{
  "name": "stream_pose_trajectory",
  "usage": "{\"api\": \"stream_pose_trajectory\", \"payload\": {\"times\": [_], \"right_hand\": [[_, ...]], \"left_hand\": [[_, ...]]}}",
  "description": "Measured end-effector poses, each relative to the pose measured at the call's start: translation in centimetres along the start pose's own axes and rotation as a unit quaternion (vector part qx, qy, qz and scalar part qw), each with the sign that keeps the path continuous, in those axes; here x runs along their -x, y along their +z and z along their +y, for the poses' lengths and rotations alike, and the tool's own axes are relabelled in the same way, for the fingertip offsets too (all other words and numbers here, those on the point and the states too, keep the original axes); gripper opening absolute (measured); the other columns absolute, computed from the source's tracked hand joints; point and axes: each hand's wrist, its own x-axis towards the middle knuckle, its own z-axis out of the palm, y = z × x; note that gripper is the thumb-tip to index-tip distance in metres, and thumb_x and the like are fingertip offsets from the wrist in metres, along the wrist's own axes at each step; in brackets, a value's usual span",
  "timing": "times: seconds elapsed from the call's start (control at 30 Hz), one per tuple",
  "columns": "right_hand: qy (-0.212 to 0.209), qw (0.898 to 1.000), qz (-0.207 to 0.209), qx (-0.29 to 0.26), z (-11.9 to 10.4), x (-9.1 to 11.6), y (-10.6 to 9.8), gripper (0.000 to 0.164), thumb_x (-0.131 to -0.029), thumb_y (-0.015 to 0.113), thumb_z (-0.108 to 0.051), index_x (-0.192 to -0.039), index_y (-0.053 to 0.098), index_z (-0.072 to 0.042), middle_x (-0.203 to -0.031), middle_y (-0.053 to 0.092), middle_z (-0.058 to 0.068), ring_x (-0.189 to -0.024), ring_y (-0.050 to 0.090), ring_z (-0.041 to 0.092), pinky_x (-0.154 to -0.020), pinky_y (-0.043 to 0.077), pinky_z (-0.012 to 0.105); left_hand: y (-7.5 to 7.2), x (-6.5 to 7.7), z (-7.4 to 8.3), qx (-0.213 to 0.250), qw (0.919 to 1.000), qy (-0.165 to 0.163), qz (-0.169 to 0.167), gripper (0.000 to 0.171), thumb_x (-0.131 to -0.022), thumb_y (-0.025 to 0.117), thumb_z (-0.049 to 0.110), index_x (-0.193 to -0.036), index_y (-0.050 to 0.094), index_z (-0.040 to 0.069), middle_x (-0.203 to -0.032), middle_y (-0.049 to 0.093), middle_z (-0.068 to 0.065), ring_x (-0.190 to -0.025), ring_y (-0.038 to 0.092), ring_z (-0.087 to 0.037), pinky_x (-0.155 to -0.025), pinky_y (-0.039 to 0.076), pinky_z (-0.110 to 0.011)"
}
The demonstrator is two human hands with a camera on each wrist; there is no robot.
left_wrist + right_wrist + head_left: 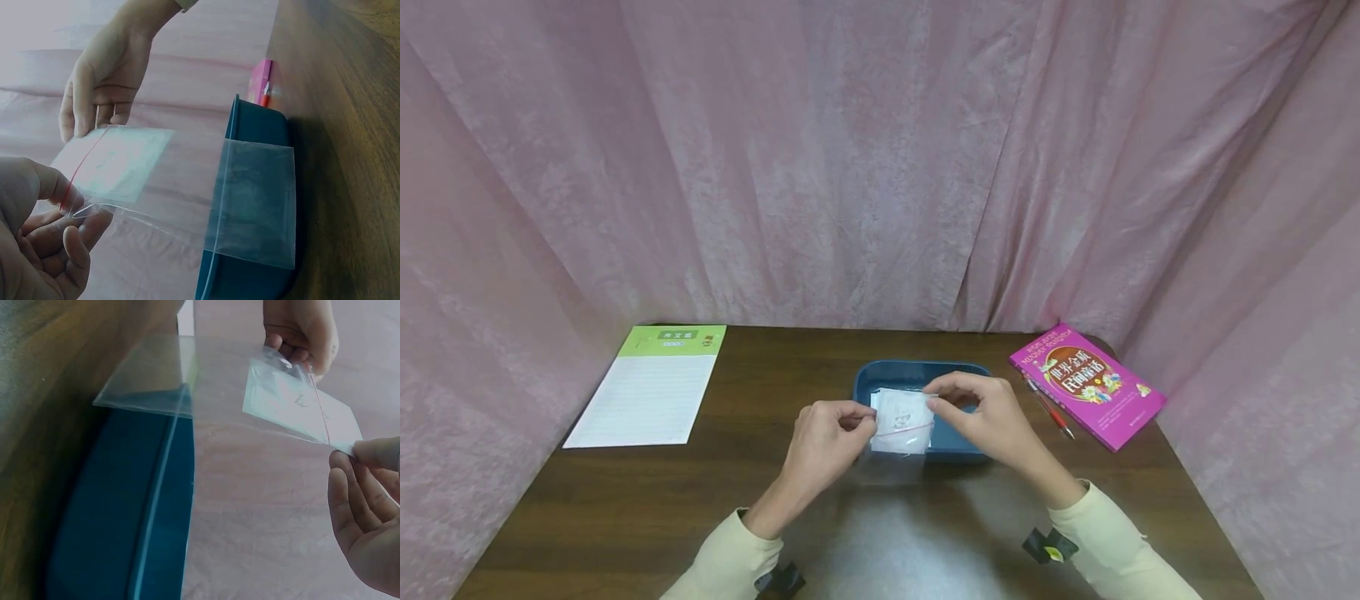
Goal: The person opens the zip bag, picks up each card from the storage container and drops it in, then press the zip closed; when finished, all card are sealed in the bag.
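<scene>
Both hands hold up a clear zip bag (253, 206) with a red line near its mouth, in front of a blue tray (958, 455). A flat white square packet (904, 410) with a small printed figure lies partly inside the bag, one end sticking out past the red line. My left hand (829, 435) pinches the bag's edge by the red line, its other fingers curled. At the packet's outer corner, my right hand (992, 414) grips between thumb and fingertips. The bag's transparent lower part hangs down over the tray's near wall in both wrist views.
A lined writing pad (655, 392) with a green header lies at the left of the brown wooden table (625, 517). On the right are a magenta book (1086, 385) and, along its edge, a red pen (1051, 410). Pink curtains (850, 167) enclose the back and sides.
</scene>
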Motion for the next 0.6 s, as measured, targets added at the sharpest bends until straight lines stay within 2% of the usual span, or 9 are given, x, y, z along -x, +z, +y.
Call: {"api": "stream_pose_trajectory", "payload": {"times": [0.4,0.6], "right_hand": [[-0.027,0.999,-0.009,0.019,0.24,0.68,0.8,0.011,-0.09,0.079,-0.015,-0.101,0.08,-0.017,-0.096,0.073,-0.013,-0.085,0.066,0.008,-0.073,0.058,0.027],[-0.03,0.999,-0.017,0.011,0.11,0.85,0.85,0.011,-0.091,0.077,-0.016,-0.101,0.08,-0.019,-0.097,0.074,-0.01,-0.086,0.066,0.008,-0.073,0.058,0.027]], "left_hand": [[-0.2,-0.03,0.19,0.0,0.9999,-0.008,0.008,0.013,-0.088,0.072,0.015,-0.094,0.082,0.009,-0.086,0.078,-0.001,-0.068,0.065,-0.008,-0.056,0.052,-0.026],[-0.31,-0.01,0.15,-0.004,1.0,-0.005,0.003,0.013,-0.089,0.073,0.015,-0.096,0.082,0.008,-0.087,0.079,-0.001,-0.067,0.064,-0.009,-0.052,0.049,-0.026]]}}
